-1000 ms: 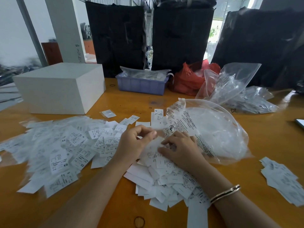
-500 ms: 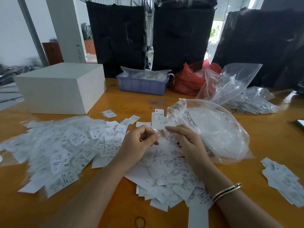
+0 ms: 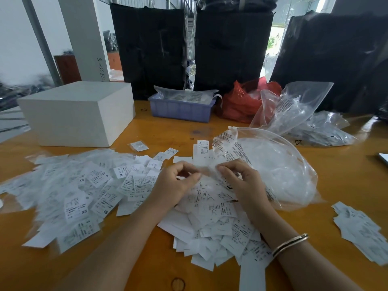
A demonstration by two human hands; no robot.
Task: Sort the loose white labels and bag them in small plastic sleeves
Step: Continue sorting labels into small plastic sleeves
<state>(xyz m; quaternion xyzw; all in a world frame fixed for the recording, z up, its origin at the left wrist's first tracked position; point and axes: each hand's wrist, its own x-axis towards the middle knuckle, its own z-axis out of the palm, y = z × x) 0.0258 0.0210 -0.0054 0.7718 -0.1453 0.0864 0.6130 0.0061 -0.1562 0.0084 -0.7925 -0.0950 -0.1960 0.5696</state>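
Hundreds of labels [image 3: 88, 185] lie spread over the left of the surface [image 3: 147, 259], with a second heap [image 3: 216, 217] under the hands. Above that heap the left hand [image 3: 174, 185] and right hand [image 3: 241, 181] each pinch, with curled fingers, an edge of one small clear sleeve [image 3: 206, 170] held between them. The step looks like opening a sleeve; next, a label must slip into its mouth. Rightward, a big bag [image 3: 279, 169] holds more sleeves.
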